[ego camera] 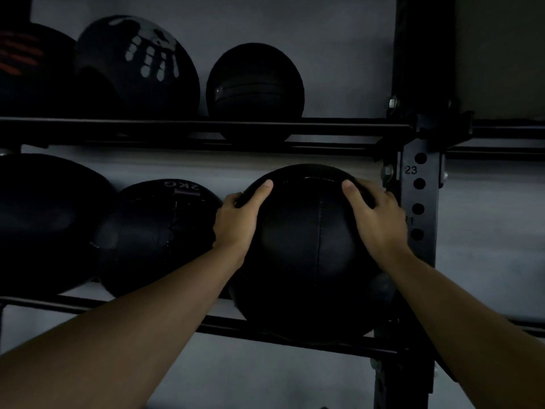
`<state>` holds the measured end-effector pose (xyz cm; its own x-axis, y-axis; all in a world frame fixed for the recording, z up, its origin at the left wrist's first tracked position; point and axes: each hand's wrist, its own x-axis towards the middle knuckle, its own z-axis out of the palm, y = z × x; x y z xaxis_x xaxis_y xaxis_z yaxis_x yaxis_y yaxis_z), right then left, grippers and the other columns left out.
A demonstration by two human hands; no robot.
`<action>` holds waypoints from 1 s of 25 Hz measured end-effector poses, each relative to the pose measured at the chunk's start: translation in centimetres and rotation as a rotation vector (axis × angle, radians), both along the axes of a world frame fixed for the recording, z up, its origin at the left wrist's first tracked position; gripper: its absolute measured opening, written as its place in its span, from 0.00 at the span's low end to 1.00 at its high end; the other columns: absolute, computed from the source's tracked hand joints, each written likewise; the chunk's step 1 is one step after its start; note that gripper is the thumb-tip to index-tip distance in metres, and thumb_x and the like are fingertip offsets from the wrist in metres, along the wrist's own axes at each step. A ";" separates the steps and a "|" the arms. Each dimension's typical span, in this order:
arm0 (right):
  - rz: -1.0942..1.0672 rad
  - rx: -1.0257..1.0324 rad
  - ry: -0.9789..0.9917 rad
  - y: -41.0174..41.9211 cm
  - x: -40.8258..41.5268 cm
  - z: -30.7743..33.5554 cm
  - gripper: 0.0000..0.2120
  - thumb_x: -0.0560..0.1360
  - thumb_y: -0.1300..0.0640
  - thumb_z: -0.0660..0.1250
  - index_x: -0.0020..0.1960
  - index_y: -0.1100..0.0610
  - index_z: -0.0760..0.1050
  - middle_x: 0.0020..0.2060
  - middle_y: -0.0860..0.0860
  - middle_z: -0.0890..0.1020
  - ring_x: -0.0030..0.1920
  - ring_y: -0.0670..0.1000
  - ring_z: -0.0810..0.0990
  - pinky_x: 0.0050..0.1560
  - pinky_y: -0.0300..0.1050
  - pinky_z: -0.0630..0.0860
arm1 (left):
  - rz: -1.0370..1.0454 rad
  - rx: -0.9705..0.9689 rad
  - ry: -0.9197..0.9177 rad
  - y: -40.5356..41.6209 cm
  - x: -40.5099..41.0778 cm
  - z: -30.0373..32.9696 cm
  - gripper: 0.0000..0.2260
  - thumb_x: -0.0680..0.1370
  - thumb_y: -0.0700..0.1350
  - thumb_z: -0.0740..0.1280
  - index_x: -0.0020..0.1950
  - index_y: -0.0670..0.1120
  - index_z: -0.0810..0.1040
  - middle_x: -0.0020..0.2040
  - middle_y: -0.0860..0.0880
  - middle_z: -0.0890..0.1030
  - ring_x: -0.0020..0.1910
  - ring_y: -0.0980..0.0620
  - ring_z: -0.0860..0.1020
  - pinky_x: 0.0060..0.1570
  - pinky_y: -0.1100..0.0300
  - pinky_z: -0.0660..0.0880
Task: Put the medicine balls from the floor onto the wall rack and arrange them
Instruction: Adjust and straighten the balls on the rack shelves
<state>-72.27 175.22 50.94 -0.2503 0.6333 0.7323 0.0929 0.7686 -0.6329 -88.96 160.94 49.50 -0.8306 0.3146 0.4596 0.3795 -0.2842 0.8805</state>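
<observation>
I am holding a black stitched medicine ball [306, 249] on the lower rails of the wall rack [295, 340], my left hand [236, 219] and right hand [374, 216] gripping its sides. It is sitting just beside the upright post [418, 202] on the right, touching the 2KG ball [156, 231] on the left.

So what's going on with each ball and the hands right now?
Held ball: on the lower rails, gripped on both sides.
Left hand: pressed on that ball's left side.
Right hand: pressed on its right side.
2KG ball: resting on the lower rails, label upside down.
Handprint ball: sitting on the upper shelf.
Small ball: sitting on the upper shelf.
</observation>
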 end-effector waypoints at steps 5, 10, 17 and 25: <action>-0.025 0.059 0.194 -1.3 -0.2 -2.8 0.27 0.79 0.33 0.63 0.75 0.40 0.75 0.74 0.54 0.74 0.76 0.60 0.67 0.77 0.68 0.62 | -0.080 0.130 0.072 -0.2 -1.3 -1.2 0.31 0.67 0.71 0.74 0.63 0.55 0.83 0.62 0.51 0.85 0.61 0.51 0.84 0.64 0.49 0.81; -0.025 0.109 0.074 -2.1 0.1 -3.5 0.30 0.75 0.28 0.57 0.72 0.40 0.73 0.73 0.54 0.71 0.75 0.61 0.66 0.76 0.67 0.61 | -0.104 0.089 0.161 -1.4 -2.5 -1.7 0.32 0.66 0.71 0.73 0.64 0.54 0.84 0.62 0.52 0.85 0.61 0.53 0.84 0.67 0.50 0.79; 0.034 -0.256 -0.189 1.3 -0.3 3.9 0.44 0.72 0.21 0.55 0.79 0.47 0.67 0.79 0.59 0.69 0.76 0.66 0.69 0.77 0.63 0.66 | -0.067 -0.127 -0.144 0.0 -0.4 0.8 0.55 0.65 0.82 0.62 0.86 0.55 0.58 0.84 0.43 0.63 0.81 0.35 0.64 0.78 0.34 0.63; -0.006 -0.128 0.043 -0.5 -0.8 1.5 0.41 0.67 0.22 0.58 0.72 0.43 0.75 0.71 0.55 0.78 0.73 0.63 0.73 0.73 0.68 0.69 | 0.027 0.011 -0.187 0.9 -0.9 0.3 0.46 0.66 0.77 0.68 0.78 0.52 0.70 0.75 0.43 0.74 0.74 0.37 0.71 0.72 0.39 0.71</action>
